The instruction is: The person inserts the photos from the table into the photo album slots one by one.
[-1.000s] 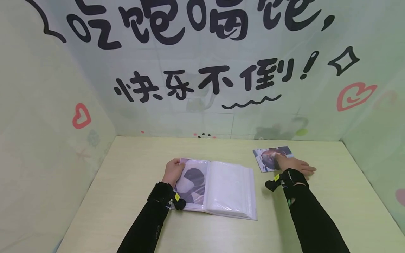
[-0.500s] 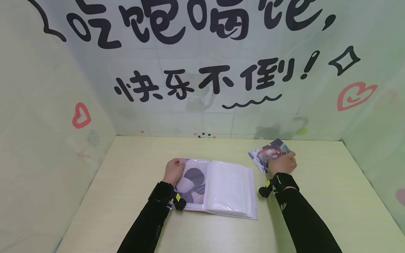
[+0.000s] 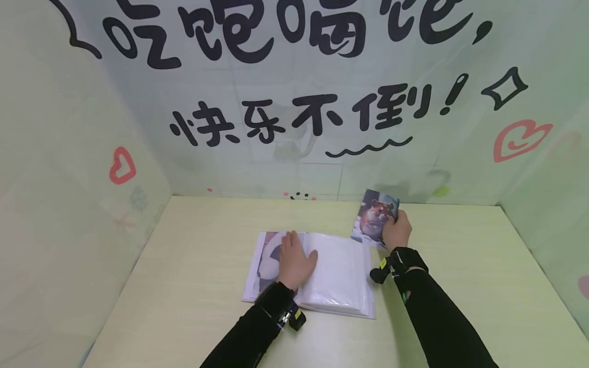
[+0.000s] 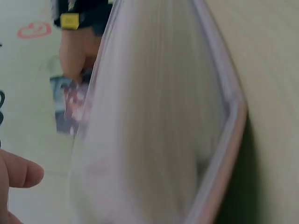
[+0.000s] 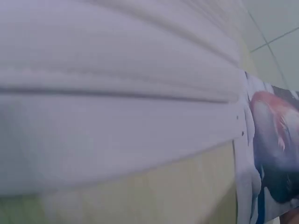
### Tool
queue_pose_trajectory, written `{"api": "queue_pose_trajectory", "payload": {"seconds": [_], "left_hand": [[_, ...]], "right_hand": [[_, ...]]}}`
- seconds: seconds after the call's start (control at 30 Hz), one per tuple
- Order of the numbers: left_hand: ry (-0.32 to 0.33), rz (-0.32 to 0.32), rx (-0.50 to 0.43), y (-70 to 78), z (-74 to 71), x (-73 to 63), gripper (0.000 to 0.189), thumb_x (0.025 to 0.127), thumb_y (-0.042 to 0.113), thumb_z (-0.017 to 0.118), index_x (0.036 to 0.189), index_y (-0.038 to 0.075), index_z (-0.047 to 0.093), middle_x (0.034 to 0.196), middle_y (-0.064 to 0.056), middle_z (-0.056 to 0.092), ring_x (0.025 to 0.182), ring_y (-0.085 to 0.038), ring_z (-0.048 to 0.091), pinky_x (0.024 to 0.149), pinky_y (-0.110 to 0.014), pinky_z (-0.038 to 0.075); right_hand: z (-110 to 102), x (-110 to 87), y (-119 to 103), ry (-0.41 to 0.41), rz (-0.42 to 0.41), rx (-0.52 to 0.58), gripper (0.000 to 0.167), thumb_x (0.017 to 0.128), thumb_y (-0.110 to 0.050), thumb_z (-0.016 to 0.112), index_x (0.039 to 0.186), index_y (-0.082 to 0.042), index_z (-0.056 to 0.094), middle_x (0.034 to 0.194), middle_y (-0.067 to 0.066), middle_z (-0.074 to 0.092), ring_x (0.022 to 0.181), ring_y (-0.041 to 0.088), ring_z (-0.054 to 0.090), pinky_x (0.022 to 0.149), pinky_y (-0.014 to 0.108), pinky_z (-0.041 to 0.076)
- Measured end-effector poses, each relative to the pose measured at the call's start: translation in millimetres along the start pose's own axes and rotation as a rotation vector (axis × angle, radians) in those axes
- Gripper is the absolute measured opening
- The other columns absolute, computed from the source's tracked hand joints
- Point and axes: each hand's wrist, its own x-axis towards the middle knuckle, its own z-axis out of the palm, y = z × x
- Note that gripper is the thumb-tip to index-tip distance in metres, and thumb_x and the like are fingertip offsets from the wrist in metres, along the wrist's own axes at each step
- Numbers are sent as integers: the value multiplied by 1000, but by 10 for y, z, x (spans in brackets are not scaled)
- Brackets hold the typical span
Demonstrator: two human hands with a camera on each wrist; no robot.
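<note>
A photo album (image 3: 333, 276) lies spread on the table, with a picture in its left sleeve and a blank clear sleeve on the right. Over the left page, near the spine, my left hand (image 3: 294, 263) is spread with straight fingers, covering part of the picture. My right hand (image 3: 398, 231) pinches a photo (image 3: 375, 217) of a brown furry animal by its right edge, thumb on the front. The photo is tilted up at the album's upper right corner. In the right wrist view the photo (image 5: 275, 144) overlaps the end of the album's pages (image 5: 117, 130).
The pale wooden table (image 3: 193, 255) meets a printed cloth wall (image 3: 257, 174) behind, with more cloth at both sides. Each wrist carries a strapped camera; the left one (image 3: 296, 318) sits just below the album's lower edge.
My right hand has gripped the photo, lifted it off the table and brought it left to the album. My left hand has let go of the album's left edge and shifted right toward the spine.
</note>
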Motion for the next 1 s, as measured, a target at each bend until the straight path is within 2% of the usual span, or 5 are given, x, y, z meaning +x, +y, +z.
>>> {"api": "queue_pose_trajectory", "payload": {"seconds": [0.2,0.4,0.63,0.77,1.0], "left_hand": [[-12,46,161,173,332,-160,88,82,43,59,138,-13,21,144,-31,17,134,-41,12,106,-51,13],[-7,63,340,211,466,-218,84,85,47,55,141,-7,22,148,-22,14,137,-32,10,107,-49,11],[28,103,435,197,499,-220,68,89,32,55,140,-5,28,148,-20,20,137,-30,14,107,-50,14],[42,128,445,190,495,-235,61,92,27,51,139,-6,31,147,-21,22,136,-30,16,106,-51,16],[86,162,429,160,498,-253,53,95,24,43,137,-7,33,146,-21,25,136,-31,18,105,-52,18]], "right_hand": [[113,-2,-255,16,-24,162,25,97,-5,32,117,6,43,119,24,50,113,35,47,93,45,36],[261,4,-456,44,3,369,16,99,-9,34,109,2,40,95,13,47,86,22,43,72,33,35],[420,-48,-580,-50,148,592,32,99,-11,32,131,-6,37,129,11,45,115,22,46,90,33,39],[465,-101,-633,-127,263,698,41,100,-14,29,141,-13,28,138,11,38,120,24,42,89,35,40],[537,-161,-728,-199,416,942,36,101,-15,27,137,-17,31,122,4,43,104,18,48,80,31,42]]}}
